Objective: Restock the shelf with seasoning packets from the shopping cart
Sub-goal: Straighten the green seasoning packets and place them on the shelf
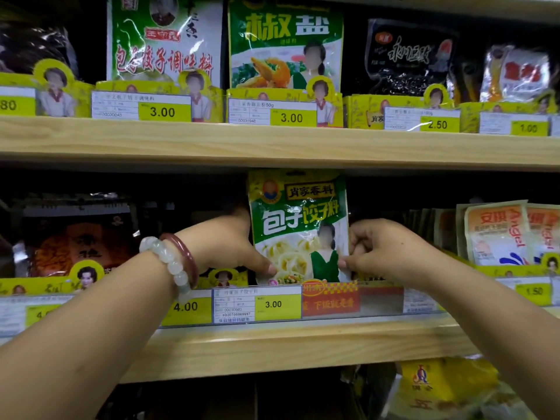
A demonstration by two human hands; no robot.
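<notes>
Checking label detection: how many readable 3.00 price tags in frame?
3. Upper shelf: one under the white-green packet, one under the pepper-salt packet. Lower shelf: one under the held packet. Blurred tags elsewhere may hide more.

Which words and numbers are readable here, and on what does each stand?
"包子饺子料": green packet that both hands hold.
"3.00": tag under it.
"4.00": tag to its left.
"椒盐": upper packet.
"2.50": upper tag.
"Angel": right packet.
Small print on tags: too blurred.

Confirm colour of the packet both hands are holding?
Green top, white lower half, on the seasoning packet held by left hand and right hand; head view.
</notes>
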